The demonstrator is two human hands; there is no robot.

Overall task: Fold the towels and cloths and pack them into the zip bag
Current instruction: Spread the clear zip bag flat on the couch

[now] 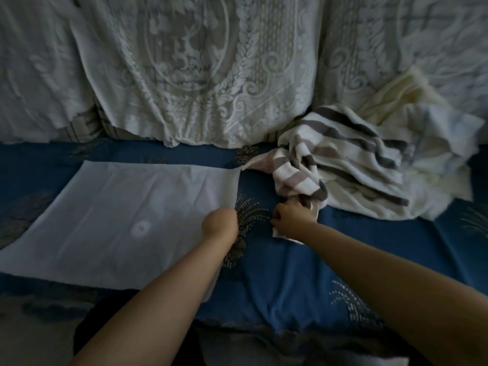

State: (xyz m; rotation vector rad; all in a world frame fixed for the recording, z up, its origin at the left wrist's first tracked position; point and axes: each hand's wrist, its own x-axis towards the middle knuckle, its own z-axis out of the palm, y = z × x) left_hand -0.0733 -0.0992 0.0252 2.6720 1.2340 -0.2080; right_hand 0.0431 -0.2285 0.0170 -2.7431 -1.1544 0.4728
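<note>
Blue bedspread (277, 286) under both arms. My left hand (220, 224) looks curled at the pale cloth's (126, 220) right edge; grip unclear. My right hand (293, 217) pinches the striped towel's (330, 165) corner. Towel runs off toward 2 o'clock, bunched over more cloths (412, 122). Right hand nearer. No zip bag visible. Lace cover (198, 75) behind.

Dim rm: blue patterned bedspread (277, 286) in front, white lace cover (200, 75) draped behind.
</note>
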